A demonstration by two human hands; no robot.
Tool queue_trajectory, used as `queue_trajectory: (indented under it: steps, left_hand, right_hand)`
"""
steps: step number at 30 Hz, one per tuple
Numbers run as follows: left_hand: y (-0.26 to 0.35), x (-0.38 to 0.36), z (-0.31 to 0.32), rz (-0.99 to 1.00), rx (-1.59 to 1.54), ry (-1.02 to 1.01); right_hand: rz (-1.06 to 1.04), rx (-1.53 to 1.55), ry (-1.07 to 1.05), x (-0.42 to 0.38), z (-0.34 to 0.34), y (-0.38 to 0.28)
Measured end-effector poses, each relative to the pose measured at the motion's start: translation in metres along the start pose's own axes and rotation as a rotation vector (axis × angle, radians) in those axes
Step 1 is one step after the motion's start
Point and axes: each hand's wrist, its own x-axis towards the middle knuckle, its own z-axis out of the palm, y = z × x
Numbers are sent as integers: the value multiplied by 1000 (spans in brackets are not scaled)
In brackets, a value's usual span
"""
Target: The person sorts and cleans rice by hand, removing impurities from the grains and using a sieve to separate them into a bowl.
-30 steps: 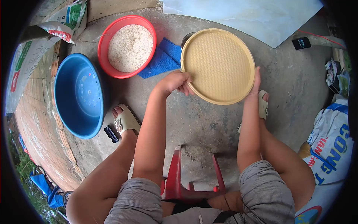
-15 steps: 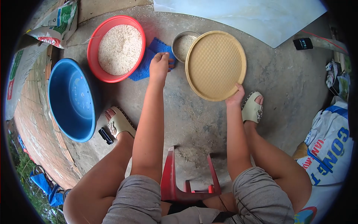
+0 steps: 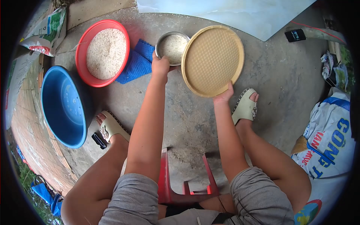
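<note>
My left hand (image 3: 160, 66) grips the near left rim of a round metal bowl (image 3: 158, 45) with pale rice (image 3: 172, 48) in it. The thumb is at the rim and the other fingers are partly hidden beneath the bowl. My right hand (image 3: 224, 94) pinches the near edge of a round tan woven tray (image 3: 213, 62), which is tilted and shows no grains on it. The tray's left edge overlaps the bowl's right side. A blue cloth (image 3: 135, 63) lies just left of my left hand, beside a red basin (image 3: 79, 56) full of rice (image 3: 106, 53).
A blue basin (image 3: 64, 107) stands at the left. A phone (image 3: 295, 35) lies at the upper right, near a pale sheet (image 3: 225, 13). Printed sacks (image 3: 330, 138) are at the right. My sandalled feet and a red stool (image 3: 180, 197) are nearer.
My left hand has come to the metal bowl and taken hold of its rim. The camera view has shifted, and my right hand still holds the tray.
</note>
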Motion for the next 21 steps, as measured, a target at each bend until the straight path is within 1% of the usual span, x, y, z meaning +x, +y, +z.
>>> queue_trajectory:
  steps: [1,3,6,7,9,10,12,13,14,15,17,18,19,21]
  left_hand:
    - [-2,0,-5,-1,-82,25]
    - [8,-10,-12,110,-132,103]
    - [38,-36,-13,366,-50,148]
    - [45,-42,-9,365,-48,145]
    - [55,-51,1,561,134,150]
    - [57,-57,8,628,112,87]
    - [41,-43,13,871,472,173]
    - [31,-46,20,864,651,208]
    - [28,-47,28,962,685,207]
    - [25,-50,35,968,749,185]
    - [19,-55,40,1049,812,137]
    - [16,-53,39,1160,771,95]
    - [13,-54,38,1226,802,90]
    - [10,-52,33,1275,791,71]
  right_hand:
    - [-5,15,11,1,-3,2]
    - [5,12,10,10,-15,7]
    - [-86,-135,208,11,-11,15]
    - [-88,-133,211,6,-4,16]
    - [-212,-298,270,-4,14,17]
    - [-246,-322,278,-1,13,21]
    - [-277,-355,244,-4,17,21]
    - [-304,-392,209,-7,20,21]
    - [-305,-392,209,-9,23,21]
    - [-300,-410,233,-10,25,20]
    - [-292,-430,261,-10,24,20]
    - [-293,-424,245,-8,22,21]
    - [-294,-416,229,-6,19,23]
    - [-291,-419,230,-1,15,25]
